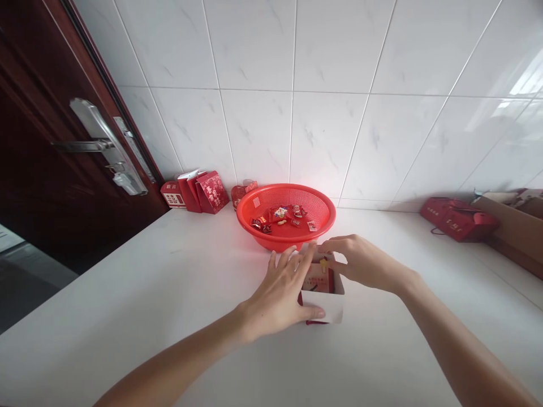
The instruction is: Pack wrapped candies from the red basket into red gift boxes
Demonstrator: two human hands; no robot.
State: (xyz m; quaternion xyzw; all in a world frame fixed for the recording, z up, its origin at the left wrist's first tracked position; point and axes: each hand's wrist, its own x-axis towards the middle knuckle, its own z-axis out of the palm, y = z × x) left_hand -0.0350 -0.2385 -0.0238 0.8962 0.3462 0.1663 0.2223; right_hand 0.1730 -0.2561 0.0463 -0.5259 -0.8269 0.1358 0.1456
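An open-topped small box (324, 308) with white flaps stands on the white table (148, 316), with red and printed contents showing inside. My left hand (282, 291) lies along its left side, fingers spread, the thumb on the near white flap. At the box's far right edge, my right hand (360, 260) has its fingers curved over the opening; a small yellow piece (323, 263) shows by its fingertips. Just behind the box is a red plastic basket (286, 242) holding several wrapped sweets (280, 212).
Red gift boxes (212, 192) stand at the back left by the tiled wall. A dark red box (458, 219) and an open cardboard box (515, 226) sit at the right. A brown door (38, 113) with a metal handle is on the left.
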